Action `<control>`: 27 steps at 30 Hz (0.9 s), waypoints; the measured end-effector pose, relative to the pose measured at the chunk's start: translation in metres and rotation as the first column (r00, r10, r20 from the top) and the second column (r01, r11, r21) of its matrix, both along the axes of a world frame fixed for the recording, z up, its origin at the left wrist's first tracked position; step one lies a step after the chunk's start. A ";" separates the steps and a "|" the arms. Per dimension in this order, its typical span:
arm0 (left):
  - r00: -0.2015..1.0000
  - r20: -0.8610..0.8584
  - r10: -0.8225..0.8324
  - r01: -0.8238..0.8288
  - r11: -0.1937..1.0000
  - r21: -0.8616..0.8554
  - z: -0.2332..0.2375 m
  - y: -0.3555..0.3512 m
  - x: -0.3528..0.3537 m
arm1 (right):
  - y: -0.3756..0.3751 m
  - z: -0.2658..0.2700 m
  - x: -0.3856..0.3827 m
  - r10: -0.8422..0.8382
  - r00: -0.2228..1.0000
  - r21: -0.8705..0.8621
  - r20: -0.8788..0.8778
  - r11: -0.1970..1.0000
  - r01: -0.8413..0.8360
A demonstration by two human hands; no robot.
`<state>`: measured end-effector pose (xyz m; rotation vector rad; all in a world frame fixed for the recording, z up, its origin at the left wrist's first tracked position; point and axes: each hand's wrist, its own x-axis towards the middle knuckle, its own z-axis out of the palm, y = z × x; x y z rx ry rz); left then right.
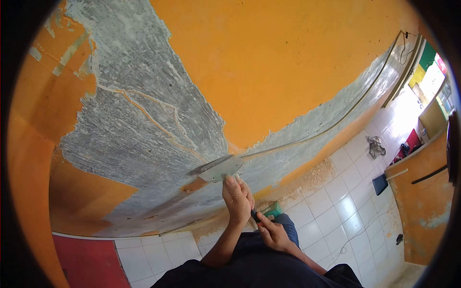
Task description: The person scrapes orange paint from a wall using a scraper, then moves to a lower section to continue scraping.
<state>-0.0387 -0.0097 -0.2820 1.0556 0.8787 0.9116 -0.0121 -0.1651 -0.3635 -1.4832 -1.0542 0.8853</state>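
A wide paint scraper (222,168) with a grey metal head meets the wall (144,62) where bare grey plaster borders orange paint. My left hand (237,199) is closed around it just below the head, with pale dust on the fingers. Lower down, my right hand (274,234) grips the black end of the handle. Most of the handle is hidden behind my left hand. A thin cable (288,146) runs along the wall towards the blade, and pale crack-like lines branch across the plaster to its left.
Scraped paint debris (312,180) lies along the wall's foot on white floor tiles (312,223). A green object (272,210) sits beyond my right hand. An orange partition (427,211) stands at right, near a crumpled grey bag (375,147). A red panel (86,259) is at lower left.
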 end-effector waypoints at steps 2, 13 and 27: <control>1.000 0.001 0.006 -0.006 1.000 0.001 -0.004 -0.001 0.002 | -0.001 0.001 0.000 0.009 1.000 -0.036 0.011 0.999 -0.009; 1.000 0.015 0.002 -0.001 1.000 -0.027 0.001 0.000 0.001 | 0.000 0.005 0.006 0.028 1.000 -0.002 -0.007 1.000 -0.028; 0.999 0.048 0.005 -0.006 1.000 0.011 0.009 0.000 0.001 | 0.000 0.008 0.006 -0.001 0.999 0.037 0.034 0.999 0.000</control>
